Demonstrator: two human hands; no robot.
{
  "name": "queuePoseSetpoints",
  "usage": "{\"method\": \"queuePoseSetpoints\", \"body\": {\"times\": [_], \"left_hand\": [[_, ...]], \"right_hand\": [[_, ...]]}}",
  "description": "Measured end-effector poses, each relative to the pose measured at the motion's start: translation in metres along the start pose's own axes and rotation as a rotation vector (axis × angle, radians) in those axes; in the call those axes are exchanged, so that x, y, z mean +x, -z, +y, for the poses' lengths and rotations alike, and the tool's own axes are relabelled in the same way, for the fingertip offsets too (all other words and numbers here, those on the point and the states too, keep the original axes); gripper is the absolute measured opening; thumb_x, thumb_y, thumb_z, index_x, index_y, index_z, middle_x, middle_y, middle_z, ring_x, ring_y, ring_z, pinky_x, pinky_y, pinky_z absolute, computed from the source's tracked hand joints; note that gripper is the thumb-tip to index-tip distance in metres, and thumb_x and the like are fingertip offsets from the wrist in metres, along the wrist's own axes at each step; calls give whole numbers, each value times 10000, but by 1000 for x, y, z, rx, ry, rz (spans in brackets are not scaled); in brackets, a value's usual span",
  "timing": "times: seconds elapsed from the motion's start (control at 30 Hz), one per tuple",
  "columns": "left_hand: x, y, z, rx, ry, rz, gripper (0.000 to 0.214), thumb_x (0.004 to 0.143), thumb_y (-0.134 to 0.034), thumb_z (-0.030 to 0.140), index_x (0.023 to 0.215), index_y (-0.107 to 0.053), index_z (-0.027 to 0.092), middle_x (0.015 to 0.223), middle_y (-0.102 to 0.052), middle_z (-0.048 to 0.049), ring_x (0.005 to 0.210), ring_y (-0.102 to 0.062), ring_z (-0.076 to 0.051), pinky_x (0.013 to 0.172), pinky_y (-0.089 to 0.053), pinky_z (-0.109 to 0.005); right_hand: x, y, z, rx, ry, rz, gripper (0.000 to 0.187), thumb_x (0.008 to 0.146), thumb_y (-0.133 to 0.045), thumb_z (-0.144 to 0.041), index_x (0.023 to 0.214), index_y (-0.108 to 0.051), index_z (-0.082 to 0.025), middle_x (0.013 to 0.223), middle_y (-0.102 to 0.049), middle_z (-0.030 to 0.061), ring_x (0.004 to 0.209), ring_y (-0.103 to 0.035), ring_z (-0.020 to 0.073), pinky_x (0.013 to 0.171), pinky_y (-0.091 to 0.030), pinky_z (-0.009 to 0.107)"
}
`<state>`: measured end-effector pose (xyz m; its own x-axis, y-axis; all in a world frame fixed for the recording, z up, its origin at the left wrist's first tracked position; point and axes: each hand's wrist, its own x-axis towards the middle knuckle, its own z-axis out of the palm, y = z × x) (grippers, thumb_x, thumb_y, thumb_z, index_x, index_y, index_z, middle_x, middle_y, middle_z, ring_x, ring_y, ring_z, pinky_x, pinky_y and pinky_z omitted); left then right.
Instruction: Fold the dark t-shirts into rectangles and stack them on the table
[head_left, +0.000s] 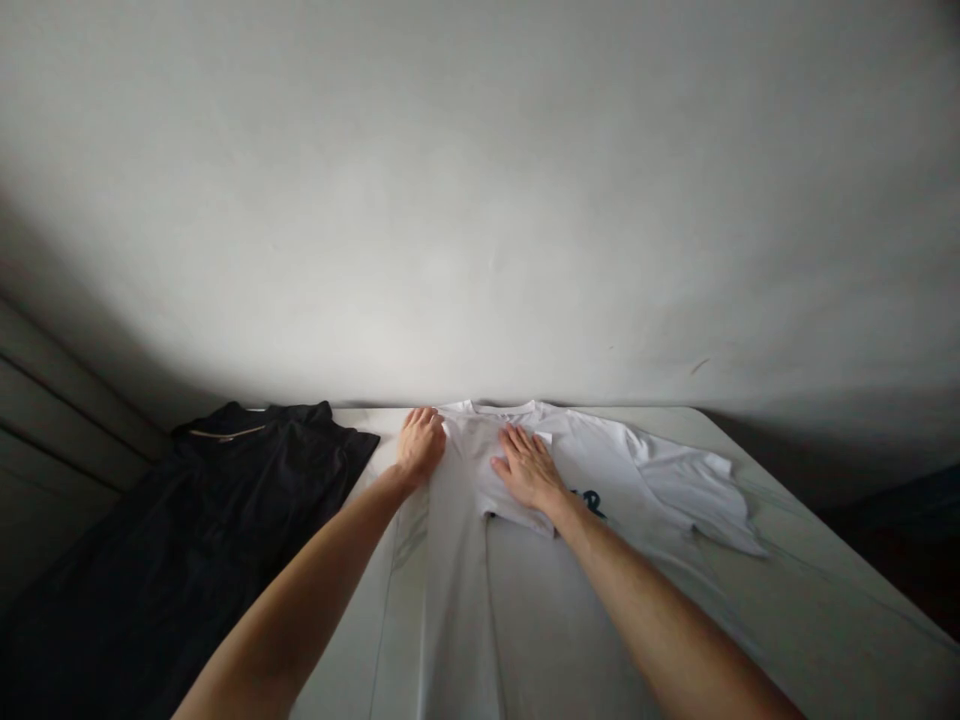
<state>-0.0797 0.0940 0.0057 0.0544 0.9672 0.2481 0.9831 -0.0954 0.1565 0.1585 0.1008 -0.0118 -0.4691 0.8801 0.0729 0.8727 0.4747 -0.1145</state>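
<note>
A white T-shirt (607, 450) lies on the table with its collar toward the wall. Its left side is folded inward, so that sleeve rests across the chest. The right sleeve spreads out flat. Part of a dark blue print shows beside my right wrist. My right hand (529, 465) lies flat on the folded sleeve, fingers spread. At the shirt's left shoulder edge, my left hand (421, 445) is closed with its fingers curled; the fabric at the fold touches it, and the fingertips are partly hidden.
A black garment (247, 500) with a light zipper line near its top covers the table's left side. The pale marble-patterned table (817, 600) meets a plain grey wall (480, 200) at the back. Grooved panelling (60, 430) stands at the far left.
</note>
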Motion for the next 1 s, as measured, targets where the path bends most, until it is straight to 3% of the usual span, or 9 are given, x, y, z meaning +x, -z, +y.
{"method": "queuePoseSetpoints", "body": {"times": [0.07, 0.13, 0.3, 0.43, 0.67, 0.77, 0.83, 0.93, 1.0], "left_hand": [[-8, 2, -1, -14, -98, -59, 339, 975, -442, 224, 1205, -691, 215, 1315, -677, -83, 1271, -575, -213, 1162, -369, -349], [-14, 3, -3, -17, -122, -91, 369, 974, -471, 277, 1295, -644, 223, 1395, -633, -85, 1310, -546, -231, 1181, -351, -392], [-7, 2, -9, 4, 60, -202, 576, 995, -412, 384, 1542, -401, 205, 1626, -393, -105, 1517, -278, -339, 1219, -220, -597], [7, 4, -11, 11, 107, -204, 514, 998, -390, 347, 1490, -470, 225, 1574, -471, -97, 1506, -294, -337, 1200, -251, -607], [11, 12, -4, 38, 96, -78, 358, 973, -429, 226, 1269, -629, 204, 1366, -612, -149, 1359, -482, -289, 1179, -323, -530], [7, 6, 2, 16, -34, -99, 406, 1003, -412, 271, 1377, -565, 233, 1505, -528, -99, 1449, -399, -245, 1237, -252, -464], [5, 0, 3, -4, -102, -194, 491, 1024, -394, 385, 1484, -466, 231, 1608, -419, -92, 1520, -292, -266, 1255, -186, -527], [8, -5, 2, -21, -50, -320, 625, 1034, -326, 481, 1586, -300, 189, 1687, -248, -126, 1564, -177, -301, 1234, -112, -641], [10, -5, 2, -30, 21, -328, 645, 1039, -287, 479, 1606, -253, 173, 1693, -211, -141, 1569, -157, -307, 1224, -100, -664]], "right_hand": [[0, -3, 1, -6, 3, 17, 655, 1029, -361, -464, 1571, -370, -96, 1648, -319, 155, 1529, -277, 304, 1246, -185, 507], [1, -5, 2, -10, 5, 21, 659, 1026, -365, -463, 1572, -368, -95, 1647, -322, 155, 1530, -274, 307, 1244, -188, 511], [0, -4, 2, -23, -3, 1, 659, 1029, -343, -457, 1579, -355, -95, 1652, -312, 145, 1537, -257, 299, 1246, -187, 509], [0, 0, 0, -26, -2, -18, 661, 1034, -326, -463, 1582, -347, -94, 1654, -308, 145, 1540, -250, 292, 1246, -193, 507], [-1, 3, -2, -19, -15, -50, 668, 1039, -322, -469, 1588, -330, -88, 1665, -281, 136, 1547, -230, 293, 1253, -170, 497], [-1, 3, -1, -22, -12, -42, 665, 1040, -322, -472, 1586, -335, -94, 1664, -282, 138, 1547, -231, 288, 1254, -161, 496], [0, 2, -1, -22, -16, -46, 666, 1039, -323, -475, 1590, -329, -101, 1666, -282, 135, 1547, -231, 286, 1252, -165, 495], [0, 3, -1, -22, -23, -57, 670, 1038, -319, -478, 1597, -315, -108, 1667, -283, 132, 1545, -235, 289, 1250, -173, 495], [0, 3, -1, -21, -19, -57, 671, 1039, -314, -479, 1599, -308, -110, 1666, -287, 132, 1543, -241, 290, 1248, -179, 499]]}}
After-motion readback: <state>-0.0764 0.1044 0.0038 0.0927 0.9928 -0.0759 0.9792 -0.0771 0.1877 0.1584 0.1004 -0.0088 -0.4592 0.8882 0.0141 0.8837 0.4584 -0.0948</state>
